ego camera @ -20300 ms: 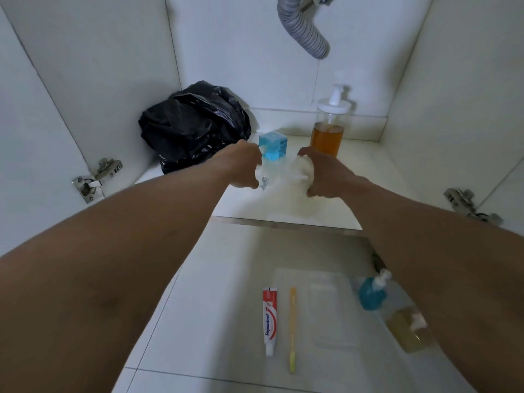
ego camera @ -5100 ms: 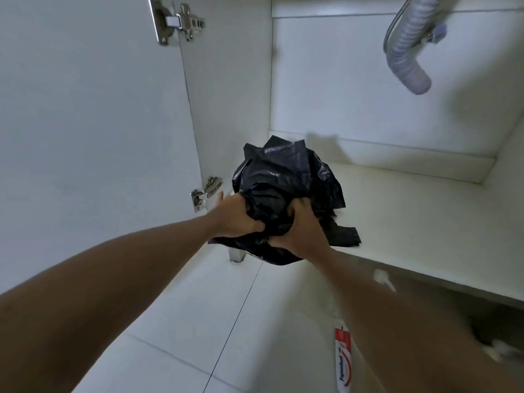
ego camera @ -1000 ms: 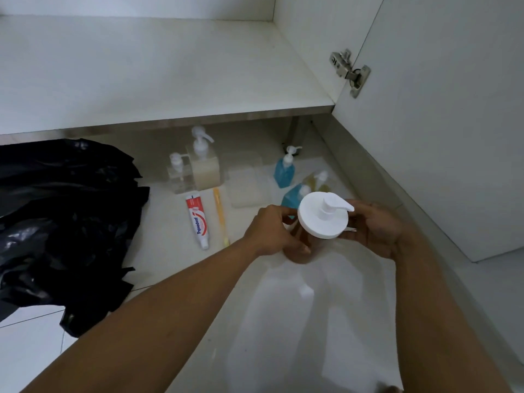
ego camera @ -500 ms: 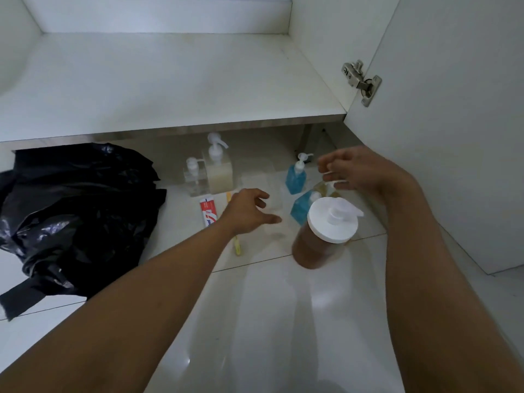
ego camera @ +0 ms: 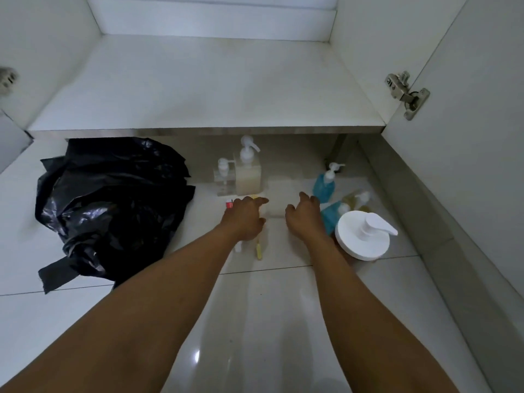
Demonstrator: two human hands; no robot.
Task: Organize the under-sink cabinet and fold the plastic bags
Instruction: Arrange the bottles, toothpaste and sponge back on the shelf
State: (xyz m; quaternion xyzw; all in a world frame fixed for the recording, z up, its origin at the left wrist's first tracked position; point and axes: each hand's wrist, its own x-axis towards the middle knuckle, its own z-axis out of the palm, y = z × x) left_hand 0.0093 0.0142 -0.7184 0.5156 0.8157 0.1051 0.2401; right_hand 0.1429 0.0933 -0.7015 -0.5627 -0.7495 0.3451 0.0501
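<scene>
Now that the white-lidded amber pump jar [ego camera: 363, 236] is set down on the floor [ego camera: 255, 321] by my right wrist, left hand [ego camera: 245, 219] and right hand [ego camera: 304, 218] are both loose, gripping nothing, flanking the clear plastic box [ego camera: 279, 199]. The crumpled black plastic bags [ego camera: 113, 205] lie well off to the left, not yet folded.

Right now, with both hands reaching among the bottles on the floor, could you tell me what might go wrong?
The forearm behind the right hand passes close beside the big pump bottle; drawing back could tip it. The blue bottles crowd that hand and may topple. The left hand hovers over the toothbrush and toothpaste and could scatter them.
</scene>
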